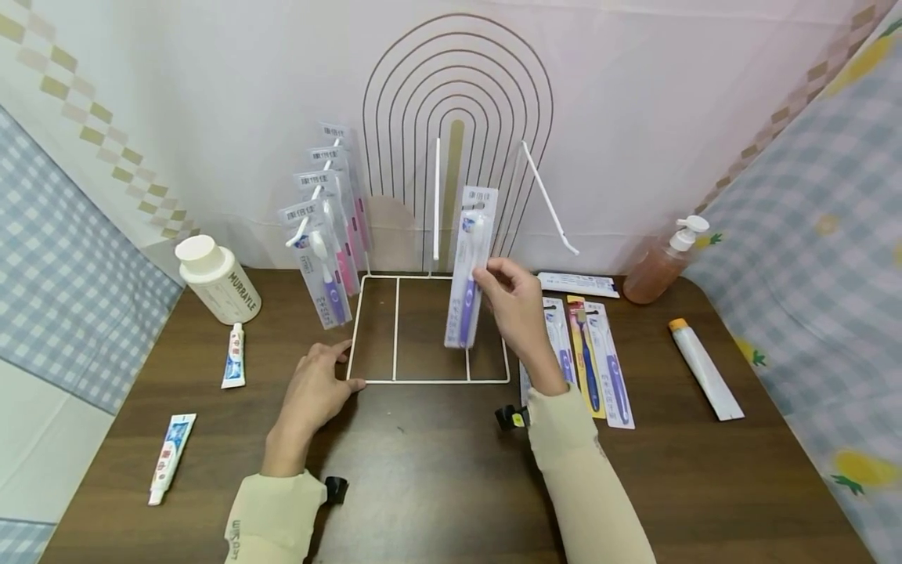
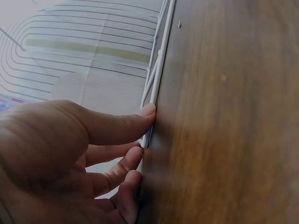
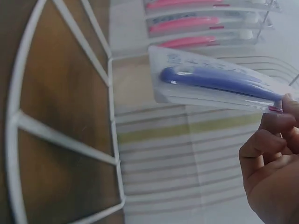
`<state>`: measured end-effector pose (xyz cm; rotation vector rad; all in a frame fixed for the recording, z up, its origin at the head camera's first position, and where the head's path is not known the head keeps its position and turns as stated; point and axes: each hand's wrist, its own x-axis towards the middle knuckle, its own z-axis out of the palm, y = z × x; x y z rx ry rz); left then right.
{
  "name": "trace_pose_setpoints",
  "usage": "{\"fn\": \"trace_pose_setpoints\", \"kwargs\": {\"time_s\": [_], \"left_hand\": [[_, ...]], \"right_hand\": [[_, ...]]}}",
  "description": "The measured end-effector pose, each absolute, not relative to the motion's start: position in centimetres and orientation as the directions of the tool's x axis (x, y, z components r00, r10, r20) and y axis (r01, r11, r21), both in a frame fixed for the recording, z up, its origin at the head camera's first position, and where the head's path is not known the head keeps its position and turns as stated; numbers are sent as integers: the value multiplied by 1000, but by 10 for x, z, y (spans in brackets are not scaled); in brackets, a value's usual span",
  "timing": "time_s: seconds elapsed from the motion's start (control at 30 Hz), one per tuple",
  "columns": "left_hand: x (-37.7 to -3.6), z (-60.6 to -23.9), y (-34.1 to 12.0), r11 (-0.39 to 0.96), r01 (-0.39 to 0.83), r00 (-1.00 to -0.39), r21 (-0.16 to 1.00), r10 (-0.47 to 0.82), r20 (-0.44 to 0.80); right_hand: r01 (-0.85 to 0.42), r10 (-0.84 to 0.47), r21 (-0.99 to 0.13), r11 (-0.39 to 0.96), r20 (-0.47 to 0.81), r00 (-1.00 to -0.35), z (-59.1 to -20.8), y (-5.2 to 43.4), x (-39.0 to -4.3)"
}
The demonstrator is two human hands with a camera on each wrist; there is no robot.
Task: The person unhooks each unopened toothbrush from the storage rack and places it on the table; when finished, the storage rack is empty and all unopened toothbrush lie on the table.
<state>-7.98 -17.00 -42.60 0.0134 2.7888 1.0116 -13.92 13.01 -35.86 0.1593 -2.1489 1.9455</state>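
Observation:
My right hand (image 1: 517,301) pinches a packaged toothbrush (image 1: 468,270) by the edge of its clear blister pack. It is held upright over the white wire display rack (image 1: 430,382), near the middle hook (image 1: 437,204). In the right wrist view the brush's purple handle (image 3: 219,84) points away from the fingers. At the rack's front left corner, my left hand (image 1: 317,388) grips the base wire between thumb and fingers, low against the table. Several packaged toothbrushes (image 1: 327,294) with purple and pink handles hang on the left hook.
More packaged toothbrushes (image 1: 609,364) lie right of the rack, beside a flat white packet (image 1: 578,284). A pump bottle (image 1: 658,266) and an orange-capped tube (image 1: 705,368) stand and lie farther right. On the left are a white bottle (image 1: 221,282) and toothpaste tubes (image 1: 171,458). The right hook (image 1: 550,196) carries nothing.

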Motion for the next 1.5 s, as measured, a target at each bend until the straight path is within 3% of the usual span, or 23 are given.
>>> {"fn": "trace_pose_setpoints", "kwargs": {"time_s": [0.4, 0.83, 1.5], "left_hand": [[-80, -424, -167, 771, -65, -978, 633, 77, -194], [-81, -438, -177, 771, -41, -987, 636, 68, -146], [-79, -426, -169, 771, -64, -976, 633, 86, -203]], "right_hand": [[-124, 153, -945, 303, 176, -972, -397, 201, -98], [217, 423, -819, 532, 35, -905, -418, 331, -83], [465, 539, -717, 519, -148, -829, -441, 378, -76]]}}
